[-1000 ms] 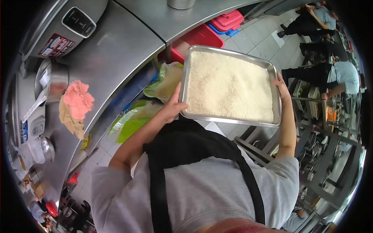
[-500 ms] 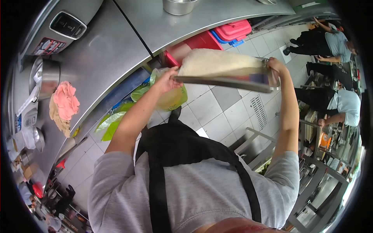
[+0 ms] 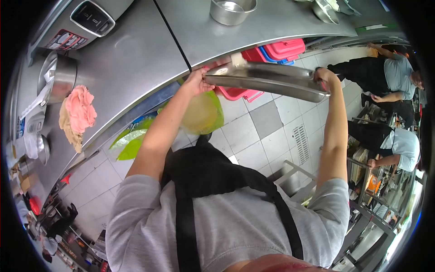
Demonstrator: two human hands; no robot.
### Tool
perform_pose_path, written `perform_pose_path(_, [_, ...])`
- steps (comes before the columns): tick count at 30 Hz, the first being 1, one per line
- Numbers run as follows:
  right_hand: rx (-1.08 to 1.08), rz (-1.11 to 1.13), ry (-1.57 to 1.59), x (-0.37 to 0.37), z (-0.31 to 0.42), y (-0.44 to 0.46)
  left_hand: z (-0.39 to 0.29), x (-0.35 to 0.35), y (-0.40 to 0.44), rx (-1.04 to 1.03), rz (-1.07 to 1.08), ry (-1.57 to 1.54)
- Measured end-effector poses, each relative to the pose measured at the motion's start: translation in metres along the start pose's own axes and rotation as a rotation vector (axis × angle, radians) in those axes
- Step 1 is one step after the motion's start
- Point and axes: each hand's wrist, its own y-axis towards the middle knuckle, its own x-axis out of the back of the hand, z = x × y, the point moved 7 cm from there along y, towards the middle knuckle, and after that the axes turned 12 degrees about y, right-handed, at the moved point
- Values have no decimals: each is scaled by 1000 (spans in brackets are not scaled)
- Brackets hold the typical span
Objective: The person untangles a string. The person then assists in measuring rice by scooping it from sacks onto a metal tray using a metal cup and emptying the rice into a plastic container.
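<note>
A metal tray is tilted steeply, held up by both hands over a red bin. My left hand grips its left end, fingers closed on the rim. Round its right end my right hand is closed. Only a little of the pale grainy stuff shows, at the tray's far left edge. Most of the red bin is hidden behind the tray. Just below my left hand, a green and yellow bag stands near the floor.
A steel counter curves along the left and top, bearing a pot, pink gloves and a steel bowl. A lidded pink container is beyond the tray. Co-workers stand at the right beside racks.
The tray has gone from nearly level and full of the pale grains to steeply tipped, and most of the grains have left view. Both hands keep their hold.
</note>
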Motion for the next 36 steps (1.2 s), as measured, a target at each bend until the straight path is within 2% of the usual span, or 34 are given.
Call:
perform_pose_path(2, [-43, 139, 116, -34, -1, -30, 29, 7, 19, 228, 50, -95])
perform_pose_path(3, [-10, 126, 61, -40, 3, -49, 38, 6, 13, 238, 49, -51])
perform_pose_path(4, [687, 254, -604, -65, 17, -64, 44, 4, 2, 235, 51, -51])
perform_pose_path(5, [616, 159, -696, -73, -13, -69, 51, 1, -11, 222, 96, 65])
perform_pose_path(6, [265, 2, -71, -73, -33, -75, 58, -2, -24, 212, 143, 185])
perform_pose_path(8, [94, -84, 522, -105, -51, -126, 65, -9, -50, 173, 197, 286])
perform_pose_path(9, [145, -102, 588, -124, -71, -146, 63, -15, -65, 121, 246, 382])
perform_pose_path(10, [60, -236, 710, -145, -85, -173, 58, -21, -85, 92, 304, 485])
perform_pose_path(11, [-71, -220, 731, -162, -80, -207, 55, -25, -105, 87, 353, 536])
perform_pose_path(13, [88, -477, 860, -206, -118, -247, 53, -28, -137, 27, 453, 657])
perform_pose_path(15, [-142, -451, 918, -241, -98, -313, 50, -23, -174, -17, 570, 765])
perform_pose_path(16, [-56, -589, 1115, -250, -71, -345, 52, -21, -181, -242, 573, 754])
perform_pose_path(18, [-148, -690, 1137, -267, -41, -384, 28, -4, -225, -581, 495, 880])
perform_pose_path(19, [-58, -635, 1252, -272, -18, -392, 24, 8, -249, -575, 514, 892])
perform_pose_path(21, [39, -593, 1290, -265, 38, -404, -3, 44, -293, -631, 334, 917])
perform_pose_path(22, [74, -571, 1302, -260, 58, -401, -8, 63, -308, -520, 304, 943])
perform_pose_path(24, [0, -592, 1484, -244, 124, -404, -6, 108, -316, -601, 227, 784])
perform_pose_path(26, [220, -467, 1597, -228, 168, -382, -11, 150, -328, -608, 93, 668])
perform_pose_path(28, [276, -379, 1582, -213, 207, -360, -13, 185, -335, -689, 16, 537])
perform_pose_path(30, [338, -287, 1448, -198, 239, -333, -13, 201, -341, -638, 42, 434])
perform_pose_path(32, [331, -326, 1313, -182, 250, -296, -13, 226, -336, -655, -95, 308])
perform_pose_path(34, [291, -222, 1429, -171, 280, -267, -18, 230, -338, -653, -155, 252])
perform_pose_path(36, [281, -257, 1512, -155, 315, -250, -21, 234, -334, -645, -219, 195])
